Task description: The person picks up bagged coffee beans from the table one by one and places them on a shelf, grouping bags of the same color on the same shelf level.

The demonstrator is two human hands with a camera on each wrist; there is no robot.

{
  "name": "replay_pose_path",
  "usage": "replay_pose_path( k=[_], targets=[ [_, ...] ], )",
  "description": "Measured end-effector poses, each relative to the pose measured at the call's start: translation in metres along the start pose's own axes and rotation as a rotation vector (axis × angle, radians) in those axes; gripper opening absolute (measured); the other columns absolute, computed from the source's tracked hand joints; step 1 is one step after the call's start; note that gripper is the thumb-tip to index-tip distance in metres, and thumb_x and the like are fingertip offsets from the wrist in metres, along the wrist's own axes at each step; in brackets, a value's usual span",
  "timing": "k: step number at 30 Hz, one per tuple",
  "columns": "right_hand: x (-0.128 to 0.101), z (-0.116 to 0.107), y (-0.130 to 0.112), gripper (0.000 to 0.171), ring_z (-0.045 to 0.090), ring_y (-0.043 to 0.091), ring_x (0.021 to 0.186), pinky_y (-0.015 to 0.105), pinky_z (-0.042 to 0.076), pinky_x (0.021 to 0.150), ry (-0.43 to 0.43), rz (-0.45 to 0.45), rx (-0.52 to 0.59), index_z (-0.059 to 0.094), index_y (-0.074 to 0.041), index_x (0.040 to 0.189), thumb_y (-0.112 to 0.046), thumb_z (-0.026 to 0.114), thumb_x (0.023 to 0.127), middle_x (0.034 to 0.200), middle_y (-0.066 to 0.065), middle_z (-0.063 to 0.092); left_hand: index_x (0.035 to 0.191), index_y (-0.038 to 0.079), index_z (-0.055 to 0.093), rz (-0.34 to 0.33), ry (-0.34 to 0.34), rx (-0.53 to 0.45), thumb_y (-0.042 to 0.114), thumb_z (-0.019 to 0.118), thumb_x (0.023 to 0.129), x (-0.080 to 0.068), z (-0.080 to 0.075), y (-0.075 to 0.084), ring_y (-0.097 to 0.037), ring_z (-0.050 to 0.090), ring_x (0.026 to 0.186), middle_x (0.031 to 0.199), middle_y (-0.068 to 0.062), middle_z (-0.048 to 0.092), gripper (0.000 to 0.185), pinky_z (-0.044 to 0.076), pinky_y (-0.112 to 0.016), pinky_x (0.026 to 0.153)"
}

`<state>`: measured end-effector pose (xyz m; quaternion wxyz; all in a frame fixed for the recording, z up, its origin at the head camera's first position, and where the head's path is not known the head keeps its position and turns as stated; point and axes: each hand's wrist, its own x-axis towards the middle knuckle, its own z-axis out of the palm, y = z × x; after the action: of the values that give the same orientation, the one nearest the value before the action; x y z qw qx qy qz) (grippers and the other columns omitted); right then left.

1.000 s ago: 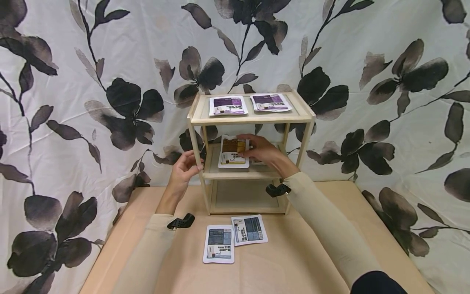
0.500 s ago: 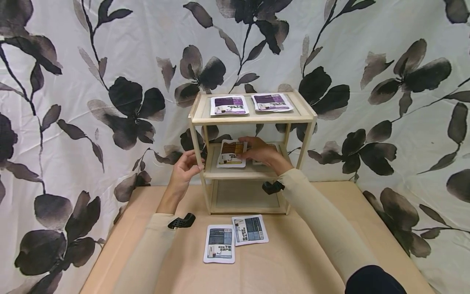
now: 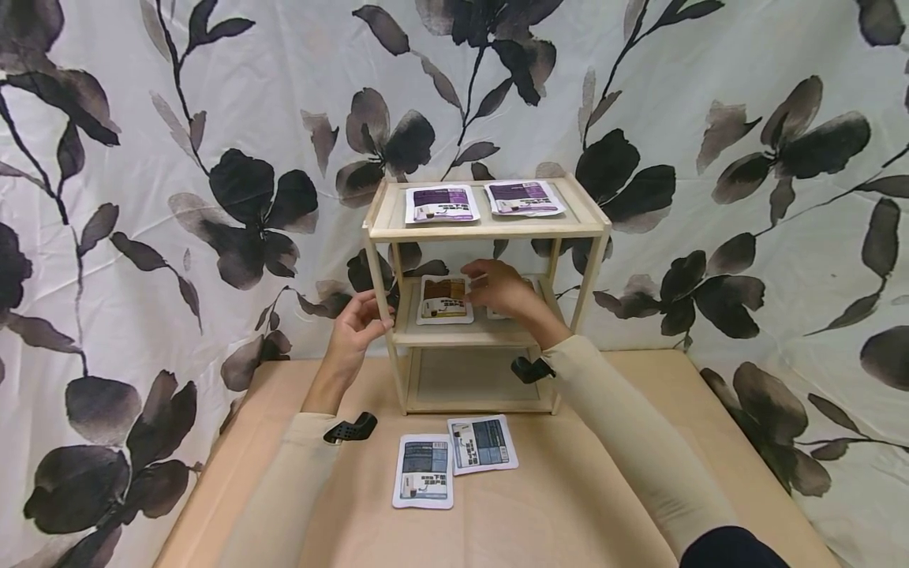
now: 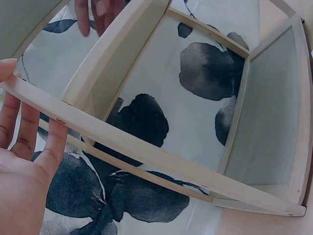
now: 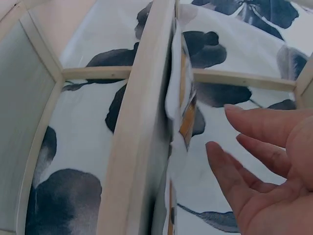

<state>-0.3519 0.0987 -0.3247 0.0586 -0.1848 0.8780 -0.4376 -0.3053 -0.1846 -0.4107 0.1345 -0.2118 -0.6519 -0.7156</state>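
Observation:
A small three-tier wooden shelf rack (image 3: 490,233) stands on the table. My left hand (image 3: 353,327) holds its front left post (image 4: 146,152), thumb on one side and fingers behind it. On the middle tier lies a white-edged pouch with a brown and yellow label (image 3: 445,300), flat on the left half. My right hand (image 3: 500,288) hovers just right of this pouch, over the tier. In the right wrist view its fingers are spread and apart from the pouch, holding nothing. Another pouch (image 3: 495,315) on the tier is mostly hidden beneath the right hand.
Two purple-labelled pouches (image 3: 443,204) lie side by side on the top tier. Two blue-labelled pouches (image 3: 423,472) lie on the table (image 3: 568,505) before the rack. A floral cloth (image 3: 284,102) hangs behind. The top tier's front edge sits above the right hand.
The brown-labelled pouch has gone from tilted in my right hand to flat on the middle tier. My right hand has let go of it. My left hand stays on the post.

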Motion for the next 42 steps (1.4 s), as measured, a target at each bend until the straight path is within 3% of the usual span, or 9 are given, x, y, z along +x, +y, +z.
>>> replay_pose_path(
  k=[6,11,20,36,42],
  targets=[
    [-0.016,0.001,-0.002,0.046,0.063,0.028,0.116,0.042,0.053,0.091,0.01,-0.091,0.013,0.058,-0.003,0.139,-0.011,0.068,0.095,0.127,0.015,0.063,0.123,0.02,0.065,0.002,0.0,-0.007,-0.009,0.068,0.09,0.0,-0.001,0.0,-0.018,0.06,0.101,0.105,-0.003,0.066,0.044,0.05,-0.026,0.09],
    [-0.028,0.003,0.0,0.041,0.067,0.028,0.108,0.041,0.053,0.091,0.002,-0.164,0.003,0.061,0.001,0.134,-0.011,0.068,0.096,0.118,0.013,0.068,0.123,0.021,0.064,0.003,-0.008,-0.021,-0.01,0.067,0.09,0.0,-0.002,-0.001,-0.018,0.059,0.1,0.105,-0.002,0.066,0.045,0.052,-0.026,0.088],
    [-0.047,0.008,0.006,0.036,0.067,0.024,0.095,0.034,0.056,0.082,-0.041,-0.196,0.072,0.064,0.004,0.128,-0.007,0.071,0.094,0.109,0.014,0.07,0.126,0.017,0.063,0.007,-0.01,-0.012,-0.01,0.066,0.09,0.0,-0.001,0.001,-0.017,0.06,0.101,0.105,0.0,0.066,0.044,0.052,-0.026,0.09],
    [-0.073,0.028,0.014,0.036,0.069,0.026,0.094,0.023,0.055,0.076,-0.142,-0.256,0.163,0.062,0.01,0.126,0.003,0.069,0.091,0.107,0.019,0.072,0.128,0.016,0.063,0.003,-0.014,0.008,-0.009,0.067,0.09,0.0,-0.001,0.002,-0.018,0.059,0.102,0.106,0.0,0.066,0.045,0.05,-0.026,0.09],
    [-0.084,0.043,0.019,0.034,0.069,0.023,0.094,0.026,0.055,0.079,-0.204,-0.268,0.163,0.067,-0.001,0.125,-0.004,0.073,0.092,0.107,0.01,0.073,0.128,0.015,0.062,0.009,-0.013,0.016,-0.009,0.067,0.09,-0.001,-0.002,0.0,-0.018,0.059,0.102,0.106,0.0,0.066,0.045,0.05,-0.027,0.09]
  ],
)
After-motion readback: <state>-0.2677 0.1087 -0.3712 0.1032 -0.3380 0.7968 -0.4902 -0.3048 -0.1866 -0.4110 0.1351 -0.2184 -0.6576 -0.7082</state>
